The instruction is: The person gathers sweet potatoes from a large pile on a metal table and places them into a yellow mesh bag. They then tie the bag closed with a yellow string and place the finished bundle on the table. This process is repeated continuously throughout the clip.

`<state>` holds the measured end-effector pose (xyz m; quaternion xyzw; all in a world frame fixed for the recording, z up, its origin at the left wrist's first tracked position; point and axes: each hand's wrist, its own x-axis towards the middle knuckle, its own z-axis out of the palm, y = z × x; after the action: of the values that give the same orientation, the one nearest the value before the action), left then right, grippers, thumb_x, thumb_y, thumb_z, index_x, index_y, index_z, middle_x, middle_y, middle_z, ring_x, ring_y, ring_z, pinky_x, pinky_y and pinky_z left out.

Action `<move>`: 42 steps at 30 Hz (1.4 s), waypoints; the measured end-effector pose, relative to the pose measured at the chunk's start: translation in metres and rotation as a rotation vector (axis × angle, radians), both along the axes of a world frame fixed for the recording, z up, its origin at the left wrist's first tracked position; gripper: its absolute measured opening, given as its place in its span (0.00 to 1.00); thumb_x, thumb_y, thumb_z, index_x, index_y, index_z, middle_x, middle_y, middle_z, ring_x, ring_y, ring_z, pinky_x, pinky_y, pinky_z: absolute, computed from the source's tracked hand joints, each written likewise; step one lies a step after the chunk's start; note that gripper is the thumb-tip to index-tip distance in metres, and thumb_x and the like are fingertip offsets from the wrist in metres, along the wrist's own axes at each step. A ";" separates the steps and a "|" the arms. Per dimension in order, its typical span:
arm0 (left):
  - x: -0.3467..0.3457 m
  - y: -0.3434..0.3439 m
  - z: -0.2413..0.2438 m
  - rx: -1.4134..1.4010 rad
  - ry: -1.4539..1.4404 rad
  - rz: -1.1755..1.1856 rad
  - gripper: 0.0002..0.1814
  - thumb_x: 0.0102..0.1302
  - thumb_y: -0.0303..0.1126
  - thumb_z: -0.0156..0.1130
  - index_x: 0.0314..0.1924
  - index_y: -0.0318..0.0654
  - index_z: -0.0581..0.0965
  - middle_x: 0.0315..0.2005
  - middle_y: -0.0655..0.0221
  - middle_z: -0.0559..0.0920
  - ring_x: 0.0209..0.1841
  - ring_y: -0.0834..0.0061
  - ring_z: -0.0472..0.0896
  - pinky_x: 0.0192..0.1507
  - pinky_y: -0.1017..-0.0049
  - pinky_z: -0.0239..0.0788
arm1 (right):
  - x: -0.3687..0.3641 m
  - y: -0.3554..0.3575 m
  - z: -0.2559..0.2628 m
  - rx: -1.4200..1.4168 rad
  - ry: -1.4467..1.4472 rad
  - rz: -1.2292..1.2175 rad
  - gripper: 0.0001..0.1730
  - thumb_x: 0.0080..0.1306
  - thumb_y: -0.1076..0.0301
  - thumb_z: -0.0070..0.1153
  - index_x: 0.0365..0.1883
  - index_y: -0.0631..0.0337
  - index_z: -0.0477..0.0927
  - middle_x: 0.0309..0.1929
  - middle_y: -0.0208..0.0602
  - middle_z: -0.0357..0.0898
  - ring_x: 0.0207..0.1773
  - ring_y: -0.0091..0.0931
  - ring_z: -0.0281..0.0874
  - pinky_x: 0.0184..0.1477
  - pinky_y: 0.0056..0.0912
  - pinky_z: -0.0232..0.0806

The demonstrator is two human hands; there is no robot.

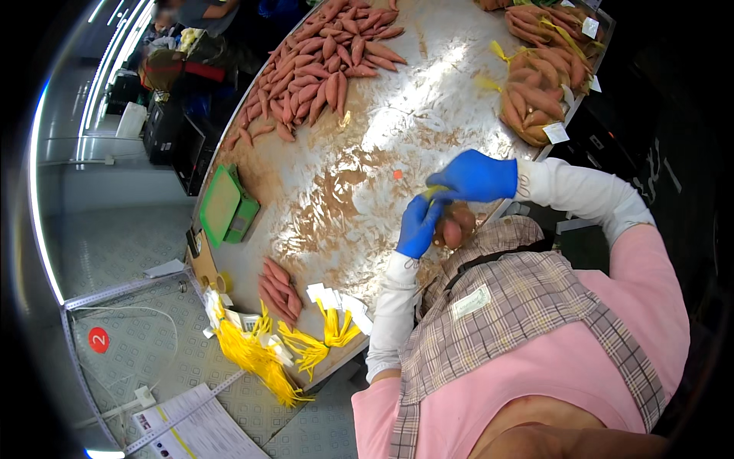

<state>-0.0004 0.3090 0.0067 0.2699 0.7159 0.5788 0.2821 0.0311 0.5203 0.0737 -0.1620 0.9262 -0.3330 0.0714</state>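
My left hand [418, 226], in a blue glove, grips the gathered yellow top of a net bag of sweet potatoes [453, 232] at the table's near edge. From the right, my right hand [477, 175], gloved alike, pinches the same yellow top [434, 191]. The bag hangs just below both hands, against my checked apron; its lower part is partly hidden. A big heap of loose sweet potatoes [321, 69] covers the table's far left. Filled net bags with white tags [536, 103] lie along the right side.
A green scale [229, 206] stands at the table's left edge. Nearer lie a small pile of sweet potatoes [279, 291], bundles of yellow net ties or bags with white tags [330, 338], a tape roll [223, 282] and a clipboard [202, 258]. A person [206, 17] is beyond the table.
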 end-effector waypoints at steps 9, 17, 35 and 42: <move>-0.010 0.000 0.034 -0.290 0.790 -0.221 0.05 0.56 0.33 0.65 0.31 0.40 0.82 0.29 0.68 0.81 0.35 0.63 0.78 0.41 0.67 0.66 | 0.044 0.056 0.011 -0.351 -0.214 -0.013 0.12 0.65 0.61 0.53 0.30 0.61 0.81 0.23 0.38 0.77 0.27 0.30 0.74 0.32 0.32 0.65; -0.035 0.061 0.131 -0.236 0.670 0.045 0.06 0.58 0.23 0.64 0.36 0.33 0.83 0.27 0.62 0.81 0.27 0.68 0.80 0.33 0.75 0.70 | 0.089 0.029 -0.024 -1.727 -0.685 -0.388 0.10 0.72 0.61 0.49 0.38 0.58 0.76 0.28 0.23 0.72 0.23 0.14 0.58 0.27 0.16 0.54; -0.004 0.047 0.209 0.336 0.890 0.674 0.10 0.64 0.27 0.59 0.26 0.30 0.78 0.25 0.66 0.77 0.29 0.76 0.74 0.33 0.75 0.64 | -0.032 0.016 0.100 -1.251 -0.138 0.123 0.10 0.67 0.70 0.56 0.44 0.66 0.81 0.34 0.31 0.83 0.38 0.19 0.78 0.44 0.22 0.71; 0.046 0.020 0.123 0.118 0.268 0.786 0.09 0.64 0.24 0.56 0.30 0.24 0.79 0.20 0.69 0.78 0.24 0.83 0.72 0.28 0.81 0.63 | 0.050 -0.017 0.085 -1.187 -0.155 -0.086 0.11 0.63 0.72 0.60 0.44 0.59 0.84 0.36 0.32 0.84 0.35 0.17 0.77 0.41 0.19 0.70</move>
<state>0.0454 0.3291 0.1295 0.0649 0.7603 0.6424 -0.0717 0.0813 0.5034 0.1588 -0.1118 0.5795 -0.8069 0.0224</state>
